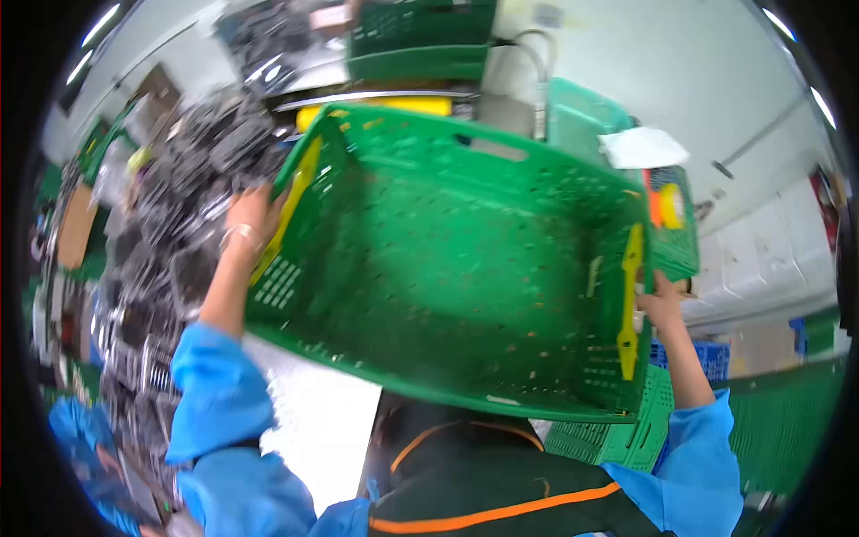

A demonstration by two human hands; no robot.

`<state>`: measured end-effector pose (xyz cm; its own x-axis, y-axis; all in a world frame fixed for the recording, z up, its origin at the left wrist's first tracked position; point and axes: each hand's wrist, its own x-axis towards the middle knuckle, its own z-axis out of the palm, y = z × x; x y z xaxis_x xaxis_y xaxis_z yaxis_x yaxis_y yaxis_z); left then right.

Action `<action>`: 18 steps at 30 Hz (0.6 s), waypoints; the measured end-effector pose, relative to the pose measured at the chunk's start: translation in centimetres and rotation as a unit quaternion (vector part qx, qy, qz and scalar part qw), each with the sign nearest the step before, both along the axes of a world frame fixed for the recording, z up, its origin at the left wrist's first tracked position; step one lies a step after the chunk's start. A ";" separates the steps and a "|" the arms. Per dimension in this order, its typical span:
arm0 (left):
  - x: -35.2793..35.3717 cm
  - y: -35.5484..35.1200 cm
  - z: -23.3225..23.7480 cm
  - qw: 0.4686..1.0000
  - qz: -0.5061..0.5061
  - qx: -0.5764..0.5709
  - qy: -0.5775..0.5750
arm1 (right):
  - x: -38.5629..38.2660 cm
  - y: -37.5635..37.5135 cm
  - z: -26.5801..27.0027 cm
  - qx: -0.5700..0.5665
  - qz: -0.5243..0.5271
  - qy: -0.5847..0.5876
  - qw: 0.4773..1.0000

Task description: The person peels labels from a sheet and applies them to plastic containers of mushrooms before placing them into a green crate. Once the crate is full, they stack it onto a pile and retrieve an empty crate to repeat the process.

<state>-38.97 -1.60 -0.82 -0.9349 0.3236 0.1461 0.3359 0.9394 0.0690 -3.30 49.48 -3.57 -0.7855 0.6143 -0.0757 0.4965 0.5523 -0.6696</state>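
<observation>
A large green plastic crate (429, 259) with yellow handle strips on its short sides is held up in front of my body. Its inside faces me, bare apart from small specks on the floor. My left hand (253, 215) grips the crate's left side by the yellow strip, a pale band round the wrist. On the opposite short side, my right hand (663, 302) is closed on the crate's edge; part of its fingers is hidden behind the wall. Both blue sleeves and a dark apron (501, 483) with orange trim show below.
Dark plastic pieces (170, 206) are heaped along the left. More green crates (420, 40) stand at the back, and a green perforated crate (617, 430) is low on the right. A small green basket (673, 219) holds yellow and orange items. Another person's blue sleeve (80, 438) appears lower left.
</observation>
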 end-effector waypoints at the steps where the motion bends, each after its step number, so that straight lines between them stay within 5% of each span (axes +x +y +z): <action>1: -0.3 0.1 -0.1 0.998 0.044 0.004 -0.050 | -0.6 -2.0 1.2 -0.106 -0.027 0.049 0.993; 3: -0.2 -1.0 -1.1 0.982 -0.080 -0.015 0.171 | -0.3 -1.6 -0.5 -0.176 -0.005 0.121 0.977; 4: 0.9 -0.5 1.2 0.967 -0.139 0.071 0.200 | -0.6 -1.8 -0.1 -0.170 -0.011 0.084 0.982; 7: 9.9 1.0 8.2 0.912 -0.136 0.381 0.072 | 0.6 -3.5 2.4 -0.074 -0.086 0.040 0.993; 10: 22.9 -0.6 10.3 0.851 -0.224 0.459 -0.120 | 2.5 -5.3 6.6 -0.121 -0.074 0.197 0.970; 11: 26.7 -0.2 8.9 0.645 -0.214 0.669 -0.300 | 3.2 -6.5 8.5 -0.161 -0.066 0.226 0.958; 12: 30.3 0.7 7.4 0.470 -0.158 0.800 -0.339 | 3.8 -9.6 10.7 -0.294 0.027 0.219 0.930; 13: 32.4 0.3 6.0 0.568 -0.050 0.746 -0.344 | 4.1 -13.6 11.9 -0.421 0.119 0.209 0.874; 15: 33.6 -2.1 1.6 0.465 -0.149 0.721 -0.492 | 2.7 -19.6 11.3 -0.365 0.398 -0.001 0.842; 16: 33.5 1.1 4.5 0.692 -0.017 0.684 -0.231 | 2.4 -23.6 7.8 -0.431 0.427 0.005 0.795; 18: 32.3 -0.4 6.8 0.685 -0.147 0.683 -0.207 | 2.5 -29.5 0.8 -0.406 0.477 0.047 0.778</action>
